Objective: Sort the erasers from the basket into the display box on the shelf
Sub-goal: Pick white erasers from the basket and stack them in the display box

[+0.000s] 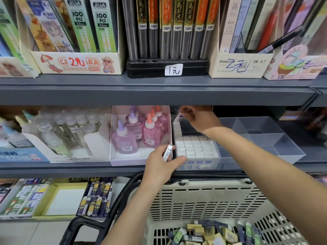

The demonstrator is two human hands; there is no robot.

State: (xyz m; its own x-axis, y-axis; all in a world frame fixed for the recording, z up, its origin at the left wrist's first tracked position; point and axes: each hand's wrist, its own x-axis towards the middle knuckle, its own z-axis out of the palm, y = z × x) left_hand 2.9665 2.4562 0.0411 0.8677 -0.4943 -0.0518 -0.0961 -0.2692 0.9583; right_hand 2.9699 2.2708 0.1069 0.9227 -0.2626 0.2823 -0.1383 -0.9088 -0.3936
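White erasers (195,146), cream slotted basket (203,200), pink glue bottles (139,131), grey shelf (155,91)

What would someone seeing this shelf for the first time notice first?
Two hands work at the clear display box on the middle shelf: the right hand pinches a blue-and-white eraser near its back, while the left hand holds a barcoded eraser at its front left corner. Below, a cream basket holds a jumble of loose erasers, and pink glue bottles stand just left of the box.
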